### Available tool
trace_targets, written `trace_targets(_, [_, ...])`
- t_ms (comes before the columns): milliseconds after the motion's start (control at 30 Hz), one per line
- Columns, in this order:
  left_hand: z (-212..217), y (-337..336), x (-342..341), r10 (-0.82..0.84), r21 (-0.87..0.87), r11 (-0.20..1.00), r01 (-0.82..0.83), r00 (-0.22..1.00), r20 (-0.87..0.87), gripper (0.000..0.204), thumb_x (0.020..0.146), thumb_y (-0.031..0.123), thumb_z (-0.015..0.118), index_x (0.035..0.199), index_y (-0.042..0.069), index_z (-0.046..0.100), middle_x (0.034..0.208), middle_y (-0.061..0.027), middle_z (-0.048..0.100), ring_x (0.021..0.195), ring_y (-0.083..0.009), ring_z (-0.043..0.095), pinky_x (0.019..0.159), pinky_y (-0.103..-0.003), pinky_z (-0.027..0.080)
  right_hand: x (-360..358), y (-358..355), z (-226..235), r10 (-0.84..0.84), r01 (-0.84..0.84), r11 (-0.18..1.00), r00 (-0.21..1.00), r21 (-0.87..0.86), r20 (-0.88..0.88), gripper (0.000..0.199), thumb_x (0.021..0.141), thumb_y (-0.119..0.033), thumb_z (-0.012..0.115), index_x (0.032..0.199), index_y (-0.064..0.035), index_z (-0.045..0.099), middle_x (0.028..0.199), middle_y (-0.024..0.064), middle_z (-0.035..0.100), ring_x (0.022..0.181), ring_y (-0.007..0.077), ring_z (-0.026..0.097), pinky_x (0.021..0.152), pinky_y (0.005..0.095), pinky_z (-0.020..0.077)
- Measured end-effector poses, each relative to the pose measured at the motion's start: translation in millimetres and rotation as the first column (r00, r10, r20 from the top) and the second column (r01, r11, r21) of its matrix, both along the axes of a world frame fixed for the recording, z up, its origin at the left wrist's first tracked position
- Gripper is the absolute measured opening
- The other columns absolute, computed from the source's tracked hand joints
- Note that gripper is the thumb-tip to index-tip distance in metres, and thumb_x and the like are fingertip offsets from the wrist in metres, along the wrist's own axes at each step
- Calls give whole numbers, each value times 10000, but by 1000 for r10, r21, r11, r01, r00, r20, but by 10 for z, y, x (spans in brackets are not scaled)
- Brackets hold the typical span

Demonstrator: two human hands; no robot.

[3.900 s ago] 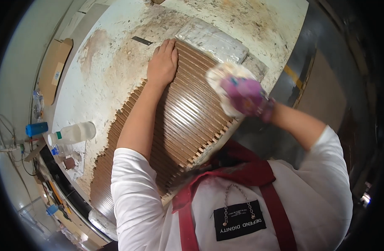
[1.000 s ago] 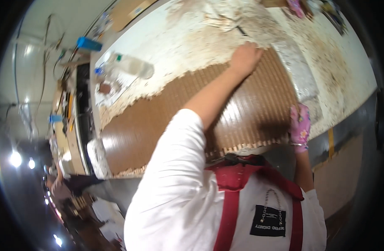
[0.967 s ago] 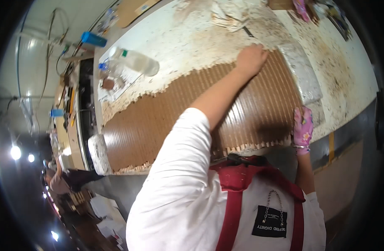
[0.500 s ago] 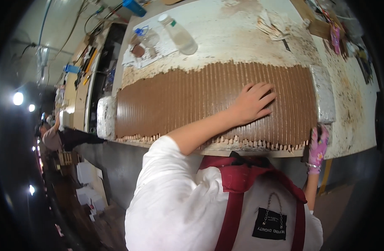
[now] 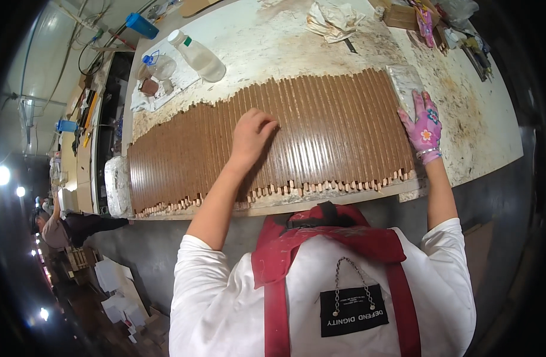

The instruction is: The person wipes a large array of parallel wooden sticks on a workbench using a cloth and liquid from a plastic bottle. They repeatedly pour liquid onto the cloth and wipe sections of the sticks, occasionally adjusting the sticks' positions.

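A broad row of thin brown strips (image 5: 320, 131) lies side by side on the table, their pale near ends uneven. My bare left hand (image 5: 253, 138) is over the middle of the row, fingers loosely bent and pointing right, with no object visible in it; its palm side is hidden. At the row's right end, a block in shiny clear wrap (image 5: 402, 89) stands against the last strip. My right hand (image 5: 424, 126), in a pink flowered glove, presses along this block with fingers spread. A similar wrapped block (image 5: 117, 185) closes off the left end.
Beyond the strips stand a bottle of cloudy liquid (image 5: 198, 56) and a clear jug (image 5: 160, 65) with a blue cap. A crumpled cloth (image 5: 333, 22) lies farther back, and a cardboard box (image 5: 401, 16) at the far right. Another person (image 5: 55, 229) is at the far left.
My left hand has slid left across the strips, its fingers now more bent. My right hand has risen from the near right corner onto the wrapped block. The whole view has shifted.
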State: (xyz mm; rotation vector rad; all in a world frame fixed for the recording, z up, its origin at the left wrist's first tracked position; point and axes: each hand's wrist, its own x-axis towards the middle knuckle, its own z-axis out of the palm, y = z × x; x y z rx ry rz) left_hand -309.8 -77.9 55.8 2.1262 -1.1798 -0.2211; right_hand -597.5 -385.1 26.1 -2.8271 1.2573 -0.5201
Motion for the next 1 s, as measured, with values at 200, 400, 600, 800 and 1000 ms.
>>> trace_targets(200, [-213, -432, -279, -310, -41, 945, 325, 928, 207, 181, 745, 212, 725, 863, 82, 681, 853, -111, 582, 853, -314, 569, 743, -416, 466, -22, -52, -194, 64, -54, 992, 994, -118, 89, 683, 825, -464, 648, 1384, -118, 465, 1388, 191, 468, 1236, 377, 465, 1030, 426, 389])
trace_targets(400, [-277, -498, -325, -312, -57, 946, 320, 943, 115, 170, 825, 215, 652, 832, 53, 601, 902, -102, 544, 898, -311, 515, 805, -410, 421, -37, -81, -213, 84, -83, 996, 994, -24, 63, 603, 906, -376, 587, 1409, -84, 429, 1417, 192, 436, 1327, 329, 391, 1086, 386, 315])
trace_targets(600, [-38, 1, -128, -325, -166, 945, 282, 869, -373, 181, 931, 204, 534, 899, 25, 536, 900, -102, 509, 877, -247, 505, 819, -366, 419, -74, -143, -219, 48, -47, 999, 998, -25, 33, 621, 900, -384, 591, 1419, -94, 413, 1438, 206, 394, 1307, 358, 399, 1073, 401, 328])
trace_targets(800, [707, 1253, -10, 217, 289, 956, 55, 530, -820, 312, 1010, 305, 443, 811, 76, 516, 754, 43, 457, 723, -51, 418, 662, -202, 356, -114, -102, -212, 63, -55, 996, 991, -67, 115, 629, 859, -386, 642, 1371, -64, 469, 1397, 236, 437, 1283, 356, 434, 1072, 408, 353])
trace_targets(1000, [317, 1839, 45, 284, 68, 949, -309, 736, -615, 173, 969, 172, 538, 862, 42, 575, 833, 0, 600, 769, -74, 521, 713, -214, 423, 30, -156, 29, -50, 50, 996, 999, 75, 1, 681, 826, -553, 591, 1390, -199, 451, 1468, 158, 378, 1316, 339, 403, 1029, 476, 382])
